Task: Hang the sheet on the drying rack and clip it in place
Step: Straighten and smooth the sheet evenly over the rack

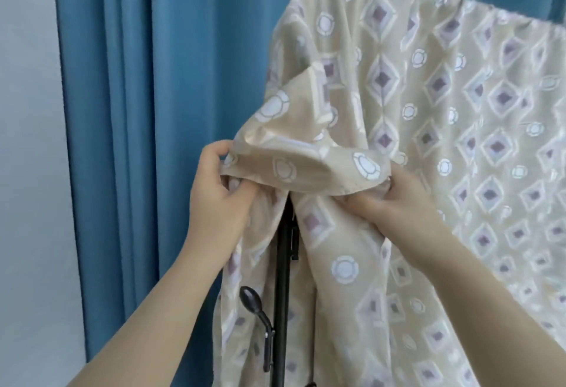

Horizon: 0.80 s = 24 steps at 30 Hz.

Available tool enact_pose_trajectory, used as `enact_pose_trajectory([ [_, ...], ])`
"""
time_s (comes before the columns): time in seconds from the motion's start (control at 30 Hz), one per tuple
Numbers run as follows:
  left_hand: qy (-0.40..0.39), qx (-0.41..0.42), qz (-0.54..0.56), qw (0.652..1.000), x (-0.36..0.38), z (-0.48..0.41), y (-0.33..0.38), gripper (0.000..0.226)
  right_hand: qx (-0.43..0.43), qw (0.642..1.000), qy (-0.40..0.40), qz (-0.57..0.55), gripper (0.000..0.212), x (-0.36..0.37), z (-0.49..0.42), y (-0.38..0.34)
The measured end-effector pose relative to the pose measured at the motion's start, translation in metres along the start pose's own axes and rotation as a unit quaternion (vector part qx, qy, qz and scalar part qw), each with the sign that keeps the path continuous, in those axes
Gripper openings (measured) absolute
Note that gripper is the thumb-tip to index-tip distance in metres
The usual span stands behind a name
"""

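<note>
A beige sheet [428, 111] with purple diamonds and white circles drapes over the top of the drying rack, whose black upright pole [282, 279] shows between the folds. My left hand [217, 199] pinches the sheet's left edge at mid-height. My right hand [395, 203] grips a bunched fold of the same edge, to the right of the pole. Between my hands a flap of the sheet is stretched and lifted. No clip is visible. The rack's top bar is hidden under the cloth.
A black hook with a lever [257, 310] sticks out from the pole's left side below my hands. Blue curtains [153, 111] hang close behind the rack. A pale wall [27, 172] is at the far left.
</note>
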<state>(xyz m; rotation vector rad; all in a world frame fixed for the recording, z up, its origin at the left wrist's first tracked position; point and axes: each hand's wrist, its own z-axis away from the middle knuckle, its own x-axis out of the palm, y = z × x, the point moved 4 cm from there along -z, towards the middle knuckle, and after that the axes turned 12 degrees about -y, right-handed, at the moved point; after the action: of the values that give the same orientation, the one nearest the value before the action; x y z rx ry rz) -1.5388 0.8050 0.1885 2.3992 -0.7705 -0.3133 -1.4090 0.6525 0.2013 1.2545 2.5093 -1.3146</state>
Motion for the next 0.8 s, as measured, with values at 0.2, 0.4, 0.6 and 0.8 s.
enact_pose_trajectory([
  [0.2,0.075,-0.033,0.042,0.996,-0.029,0.009,0.006,0.04,-0.042,0.977,-0.1,-0.183,0.026,0.039,-0.01,-0.005],
  [0.4,0.115,-0.07,0.112,0.984,-0.063,0.024,0.014,0.046,-0.072,0.964,-0.214,-0.143,0.028,0.093,-0.007,-0.025],
  [0.6,0.188,-0.083,0.099,0.974,-0.117,0.033,0.012,0.034,-0.039,0.947,-0.289,-0.136,0.022,0.155,-0.006,-0.035],
  [0.8,0.195,-0.069,0.12,0.971,-0.171,0.019,0.014,0.039,-0.028,0.984,-0.166,-0.056,0.032,0.212,-0.035,-0.053],
])
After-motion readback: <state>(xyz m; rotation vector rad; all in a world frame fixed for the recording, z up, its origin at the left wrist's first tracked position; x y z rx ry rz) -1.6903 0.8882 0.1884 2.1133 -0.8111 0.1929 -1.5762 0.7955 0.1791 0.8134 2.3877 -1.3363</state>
